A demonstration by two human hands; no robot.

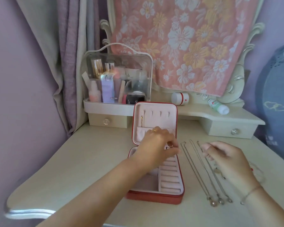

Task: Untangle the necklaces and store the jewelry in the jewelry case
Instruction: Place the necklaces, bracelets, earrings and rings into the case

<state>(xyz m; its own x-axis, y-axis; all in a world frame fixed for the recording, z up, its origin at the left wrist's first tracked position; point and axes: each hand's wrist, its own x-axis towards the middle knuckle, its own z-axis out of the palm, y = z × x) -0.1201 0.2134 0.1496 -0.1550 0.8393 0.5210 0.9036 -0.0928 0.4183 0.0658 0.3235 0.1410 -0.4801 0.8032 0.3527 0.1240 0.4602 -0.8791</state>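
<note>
Left hand (156, 145): over open jewelry case (154, 198), fingers curled at case's right edge; grasp not discernible. Right hand (225, 158): fingers loosely bent over necklaces (208, 177); grasp not discernible. Three necklaces: laid straight, side by side on table (88, 161), just right of case. Gold chain (142, 122): hangs in upright lid. Cosmetics organizer (116, 82): behind case.

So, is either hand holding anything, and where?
Left hand pinches something small, unclear what, over the jewelry case. Right hand touches a necklace at its upper end; grip unclear.
</note>
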